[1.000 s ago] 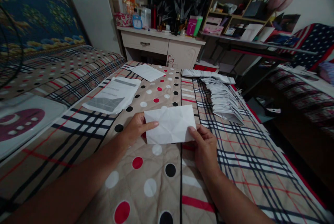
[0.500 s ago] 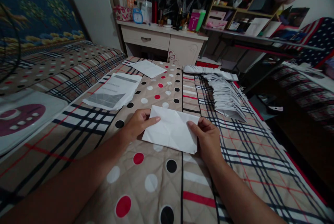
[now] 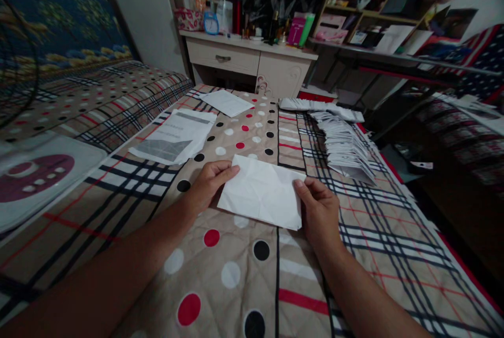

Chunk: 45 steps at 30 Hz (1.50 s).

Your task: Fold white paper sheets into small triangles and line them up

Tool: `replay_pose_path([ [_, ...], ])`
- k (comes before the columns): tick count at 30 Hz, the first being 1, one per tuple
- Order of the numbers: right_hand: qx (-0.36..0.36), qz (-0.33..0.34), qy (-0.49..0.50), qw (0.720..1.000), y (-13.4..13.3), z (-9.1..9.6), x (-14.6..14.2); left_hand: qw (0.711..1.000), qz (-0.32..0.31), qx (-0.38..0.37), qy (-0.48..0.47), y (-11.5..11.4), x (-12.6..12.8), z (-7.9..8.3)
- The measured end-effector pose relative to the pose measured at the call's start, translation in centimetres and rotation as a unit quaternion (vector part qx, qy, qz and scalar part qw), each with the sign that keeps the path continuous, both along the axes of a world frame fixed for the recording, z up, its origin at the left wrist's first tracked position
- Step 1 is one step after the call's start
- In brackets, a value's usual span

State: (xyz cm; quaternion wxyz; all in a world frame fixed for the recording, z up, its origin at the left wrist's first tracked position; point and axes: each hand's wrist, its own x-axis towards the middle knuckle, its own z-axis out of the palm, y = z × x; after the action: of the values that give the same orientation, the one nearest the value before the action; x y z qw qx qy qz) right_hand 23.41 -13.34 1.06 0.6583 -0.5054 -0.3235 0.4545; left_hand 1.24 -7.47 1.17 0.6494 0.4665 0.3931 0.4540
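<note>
Both hands grip one folded sheet of white paper (image 3: 262, 191), creased across its face, just over the dotted bedspread (image 3: 232, 246). My left hand (image 3: 210, 183) pinches its upper left edge, thumb on top and fingers underneath. At the right edge, my right hand (image 3: 318, 204) pinches it the same way. Beyond my left hand lie printed sheets (image 3: 173, 136) with grey shapes, and farther off a plain white sheet (image 3: 227, 103). To the far right stands a fanned row of folded papers (image 3: 346, 146), with another row of folded papers (image 3: 321, 109) behind it.
A white bag or package with a purple print (image 3: 39, 175) lies at the left. Past the bed's far end is a white dresser (image 3: 222, 57) holding a blue clock (image 3: 211, 23) and bottles. A desk with shelves (image 3: 370, 49) stands at the back right.
My thumbs have slid outward to the edges of the paper, uncovering more of its face. The whole view has shifted slightly; the other papers lie as before.
</note>
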Motion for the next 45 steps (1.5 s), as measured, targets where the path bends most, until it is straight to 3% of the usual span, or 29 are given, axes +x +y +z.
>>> replay_pose_path([
  [4, 0.008, -0.01, -0.019, 1.0, 0.1, 0.1, -0.1, 0.998, -0.035, 0.05, 0.031, 0.1, -0.3, -0.5],
  [9, 0.014, -0.001, -0.017, 1.0, 0.0, 0.4, -0.1, 0.994, -0.029, 0.085, 0.056, 0.3, -0.4, -0.9],
  [20, -0.006, 0.061, 0.009, 0.998, -0.1, 0.5, -0.3, 0.996, -0.016, 0.067, 0.065, 0.3, -0.2, -0.8],
  [24, -0.039, 0.082, 0.0, 0.996, -0.2, 0.6, -0.5, 0.992, -0.053, 0.068, 0.096, 0.1, -0.3, -0.4],
  [29, -0.064, 0.061, -0.007, 0.996, -0.3, 0.5, -0.5, 0.984, -0.099, 0.062, 0.136, -0.1, -0.3, 0.1],
  [38, -0.052, 0.099, 0.015, 0.994, -0.3, 0.6, -0.5, 0.99, -0.062, 0.049, 0.113, -0.1, 0.1, -0.1],
  [40, -0.027, 0.095, -0.023, 0.995, -0.2, 0.6, -0.4, 0.989, -0.039, 0.078, 0.116, 0.0, 0.2, -0.2],
  [42, 0.045, 0.071, -0.099, 0.991, -0.4, 0.7, -0.3, 0.982, -0.014, 0.153, 0.11, 0.2, 0.2, -0.3],
  [45, 0.179, 0.027, -0.238, 0.954, -0.9, 1.0, 0.0, 0.954, 0.016, 0.284, 0.094, 0.2, 0.1, -0.2],
])
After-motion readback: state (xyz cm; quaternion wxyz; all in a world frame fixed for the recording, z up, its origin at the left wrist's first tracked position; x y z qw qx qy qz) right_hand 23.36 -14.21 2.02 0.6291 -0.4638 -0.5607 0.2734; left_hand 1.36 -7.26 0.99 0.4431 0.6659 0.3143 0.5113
